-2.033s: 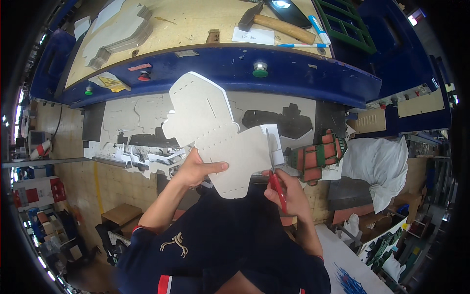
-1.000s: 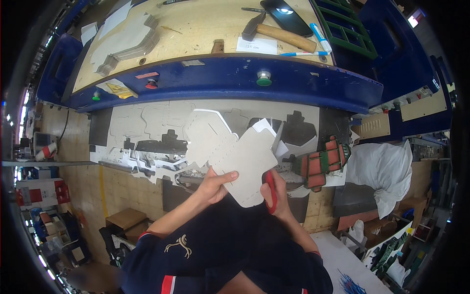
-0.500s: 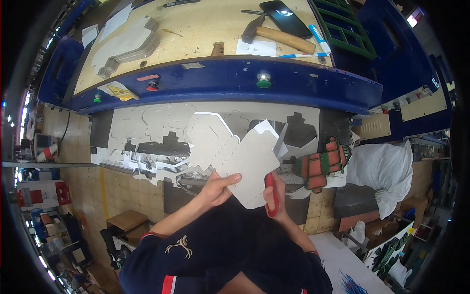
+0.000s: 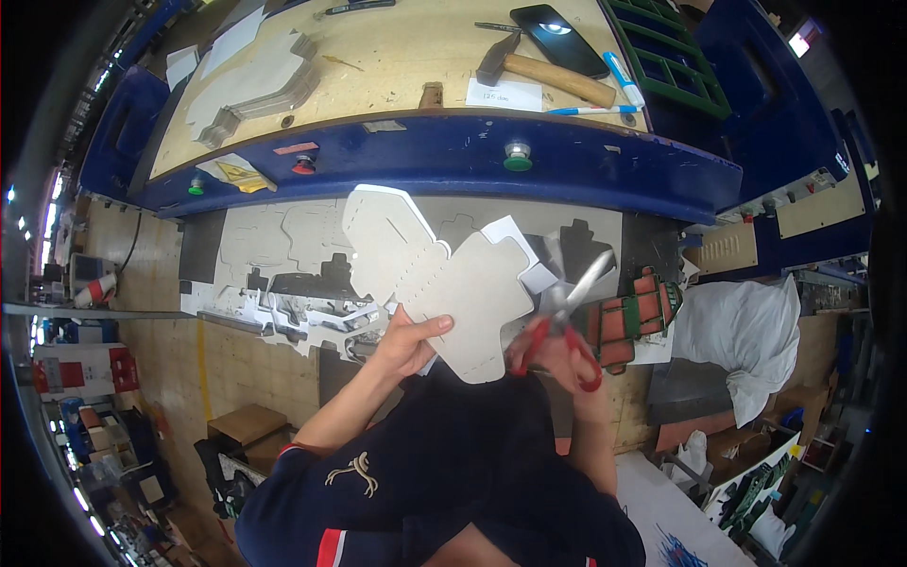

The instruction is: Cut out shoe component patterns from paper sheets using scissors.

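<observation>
My left hand (image 4: 408,342) grips a die-cut grey cardboard blank (image 4: 463,298) by its lower left edge, thumb on top. The blank is held up in front of me, with rounded flaps, dashed crease lines and white edges showing beneath. In my right hand (image 4: 562,359) is a pair of red-handled scissors (image 4: 588,280), fingers around the handles. The blades are spread and point up and away, just right of the blank and apart from it. Motion blurs the scissors and the fingers of that hand.
Cut cardboard sheets and scraps (image 4: 283,231) lie behind the blank, beside a green-framed cutting die (image 4: 628,321). A blue machine edge (image 4: 416,156) with push buttons runs across. Beyond it lie a hammer (image 4: 557,80), phone (image 4: 559,42), markers (image 4: 624,80) and stacked blanks (image 4: 255,90).
The scissors have swung out to the right, away from the blank, and their blades have spread. The blank has shifted slightly up and left with my left hand.
</observation>
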Action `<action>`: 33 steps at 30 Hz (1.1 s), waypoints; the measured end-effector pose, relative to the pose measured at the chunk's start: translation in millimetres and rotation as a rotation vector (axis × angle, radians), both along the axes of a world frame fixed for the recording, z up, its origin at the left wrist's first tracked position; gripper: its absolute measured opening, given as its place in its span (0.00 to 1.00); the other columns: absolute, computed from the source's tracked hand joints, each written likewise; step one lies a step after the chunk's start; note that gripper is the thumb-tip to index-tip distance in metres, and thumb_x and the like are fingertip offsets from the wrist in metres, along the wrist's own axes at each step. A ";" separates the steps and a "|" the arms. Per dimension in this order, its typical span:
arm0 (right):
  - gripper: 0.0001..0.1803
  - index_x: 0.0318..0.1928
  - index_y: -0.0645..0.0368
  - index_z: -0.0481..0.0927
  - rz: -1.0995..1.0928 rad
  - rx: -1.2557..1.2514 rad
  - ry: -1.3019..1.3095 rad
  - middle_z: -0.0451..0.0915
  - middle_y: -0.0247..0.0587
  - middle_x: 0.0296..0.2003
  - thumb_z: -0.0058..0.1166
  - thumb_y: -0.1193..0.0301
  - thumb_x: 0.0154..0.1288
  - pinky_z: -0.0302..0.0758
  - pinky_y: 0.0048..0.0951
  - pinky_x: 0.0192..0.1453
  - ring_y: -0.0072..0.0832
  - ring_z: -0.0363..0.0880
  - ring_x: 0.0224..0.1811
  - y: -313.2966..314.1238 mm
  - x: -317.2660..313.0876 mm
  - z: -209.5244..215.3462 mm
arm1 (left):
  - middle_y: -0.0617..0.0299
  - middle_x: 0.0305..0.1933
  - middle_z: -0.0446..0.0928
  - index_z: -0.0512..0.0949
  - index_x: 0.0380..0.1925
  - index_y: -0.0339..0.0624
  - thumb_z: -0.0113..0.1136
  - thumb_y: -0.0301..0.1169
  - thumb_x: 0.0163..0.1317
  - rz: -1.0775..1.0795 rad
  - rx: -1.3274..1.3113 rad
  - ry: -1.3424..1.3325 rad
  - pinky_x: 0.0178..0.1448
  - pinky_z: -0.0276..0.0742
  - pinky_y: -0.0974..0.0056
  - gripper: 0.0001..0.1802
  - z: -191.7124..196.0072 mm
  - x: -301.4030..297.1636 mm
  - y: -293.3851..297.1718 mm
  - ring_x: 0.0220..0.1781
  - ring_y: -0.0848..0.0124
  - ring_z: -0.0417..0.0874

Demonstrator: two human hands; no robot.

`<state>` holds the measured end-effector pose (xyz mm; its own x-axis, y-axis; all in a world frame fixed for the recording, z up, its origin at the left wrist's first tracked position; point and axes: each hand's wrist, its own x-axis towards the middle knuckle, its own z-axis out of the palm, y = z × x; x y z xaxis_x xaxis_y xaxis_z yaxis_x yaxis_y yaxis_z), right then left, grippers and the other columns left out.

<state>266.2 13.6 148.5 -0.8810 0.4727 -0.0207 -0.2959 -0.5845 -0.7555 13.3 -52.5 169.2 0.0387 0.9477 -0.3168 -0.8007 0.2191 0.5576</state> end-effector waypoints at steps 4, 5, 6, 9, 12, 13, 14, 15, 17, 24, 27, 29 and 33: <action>0.33 0.57 0.62 0.65 -0.703 -0.027 0.073 0.76 0.53 0.48 0.61 0.56 0.58 0.70 0.34 0.57 0.33 0.77 0.48 8.6 -36.8 -0.4 | 0.53 0.60 0.71 0.60 0.64 0.39 0.60 0.16 0.57 0.007 -0.005 -0.009 0.66 0.72 0.54 0.34 -4.2 9.2 -3.3 0.64 0.60 0.73; 0.29 0.56 0.60 0.66 -0.865 0.013 0.100 0.76 0.52 0.47 0.62 0.64 0.58 0.70 0.34 0.56 0.33 0.77 0.47 13.5 -41.8 7.4 | 0.52 0.60 0.71 0.60 0.63 0.38 0.60 0.15 0.57 -0.019 -0.007 -0.009 0.66 0.72 0.54 0.34 -4.9 10.0 -2.9 0.64 0.60 0.73; 0.29 0.56 0.60 0.66 -0.869 0.014 0.099 0.76 0.52 0.47 0.62 0.64 0.58 0.70 0.34 0.56 0.33 0.77 0.47 14.5 -39.3 15.9 | 0.52 0.60 0.71 0.61 0.63 0.38 0.59 0.15 0.57 -0.043 -0.008 -0.008 0.66 0.72 0.54 0.33 -5.7 10.8 -2.5 0.64 0.60 0.73; 0.25 0.55 0.59 0.69 -0.901 0.193 -0.255 0.77 0.40 0.45 0.60 0.78 0.56 0.71 0.35 0.57 0.30 0.76 0.50 20.9 -43.6 28.7 | 0.52 0.61 0.71 0.61 0.64 0.38 0.58 0.17 0.60 -0.069 -0.009 -0.009 0.67 0.71 0.53 0.31 -8.7 9.5 -4.8 0.63 0.60 0.73; 0.24 0.56 0.59 0.71 -0.845 -0.353 0.060 0.78 0.35 0.43 0.59 0.79 0.57 0.71 0.31 0.57 0.28 0.76 0.49 12.5 -64.5 39.8 | 0.53 0.62 0.71 0.61 0.65 0.38 0.58 0.22 0.63 -0.095 -0.032 -0.296 0.67 0.70 0.53 0.30 -11.8 15.7 -3.7 0.63 0.60 0.74; 0.25 0.57 0.58 0.71 -0.681 -0.567 0.076 0.78 0.31 0.43 0.58 0.80 0.58 0.70 0.28 0.57 0.26 0.76 0.49 9.9 -67.6 52.1 | 0.55 0.61 0.71 0.60 0.66 0.39 0.57 0.27 0.65 -0.124 -0.047 -0.352 0.68 0.69 0.53 0.30 -19.1 17.9 -2.1 0.63 0.60 0.74; 0.25 0.57 0.58 0.71 -0.672 -0.566 0.078 0.78 0.31 0.43 0.58 0.80 0.58 0.70 0.28 0.57 0.26 0.76 0.49 9.1 -67.4 49.7 | 0.55 0.61 0.71 0.60 0.66 0.39 0.57 0.27 0.65 -0.116 -0.044 -0.349 0.68 0.69 0.53 0.30 -21.6 16.9 -3.1 0.63 0.60 0.74; 0.25 0.57 0.58 0.71 -0.697 -0.577 0.053 0.77 0.32 0.43 0.58 0.80 0.57 0.70 0.28 0.57 0.26 0.76 0.48 9.3 -65.0 43.1 | 0.55 0.61 0.72 0.60 0.66 0.38 0.58 0.26 0.64 -0.083 -0.036 -0.296 0.67 0.69 0.54 0.31 -22.2 15.9 -4.3 0.63 0.60 0.74; 0.25 0.56 0.59 0.70 -0.882 -0.231 -0.122 0.76 0.35 0.39 0.59 0.81 0.56 0.72 0.25 0.54 0.25 0.76 0.44 20.1 -51.6 27.0 | 0.54 0.60 0.72 0.60 0.65 0.38 0.60 0.26 0.63 -0.045 -0.022 -0.243 0.67 0.70 0.54 0.32 -21.1 10.3 -0.4 0.63 0.61 0.74; 0.28 0.56 0.62 0.68 -0.803 0.242 -0.503 0.78 0.40 0.42 0.65 0.79 0.56 0.76 0.25 0.48 0.23 0.78 0.43 22.8 -21.0 19.2 | 0.54 0.57 0.75 0.66 0.60 0.35 0.65 0.21 0.57 0.147 0.048 0.125 0.65 0.70 0.57 0.30 1.6 -32.1 5.0 0.60 0.63 0.75; 0.29 0.57 0.63 0.68 -0.763 0.438 -0.669 0.80 0.43 0.46 0.67 0.78 0.56 0.76 0.28 0.51 0.26 0.78 0.46 41.3 -12.2 7.7 | 0.53 0.57 0.76 0.67 0.61 0.36 0.66 0.22 0.55 0.079 0.005 0.318 0.64 0.72 0.56 0.32 -0.9 -42.3 6.1 0.60 0.62 0.77; 0.32 0.55 0.62 0.68 -0.689 0.411 -0.577 0.80 0.48 0.48 0.72 0.73 0.52 0.75 0.30 0.54 0.31 0.79 0.50 38.0 -12.4 13.2 | 0.55 0.52 0.78 0.70 0.57 0.34 0.67 0.20 0.54 -0.051 0.016 0.421 0.61 0.74 0.59 0.29 5.4 -44.1 4.8 0.56 0.66 0.79; 0.29 0.51 0.61 0.70 -0.599 0.255 -0.402 0.72 0.27 0.32 0.72 0.71 0.51 0.71 0.19 0.42 0.16 0.71 0.34 18.3 -33.7 31.3 | 0.57 0.50 0.80 0.72 0.56 0.34 0.67 0.19 0.53 -0.121 0.002 0.565 0.58 0.76 0.61 0.28 7.6 -36.2 1.3 0.53 0.68 0.81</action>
<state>232.5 31.9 179.8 -0.4204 0.9004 -0.1122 -0.1809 -0.2044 -0.9620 -22.9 -51.2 176.8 -0.0282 0.9477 -0.3178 -0.3476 0.2888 0.8920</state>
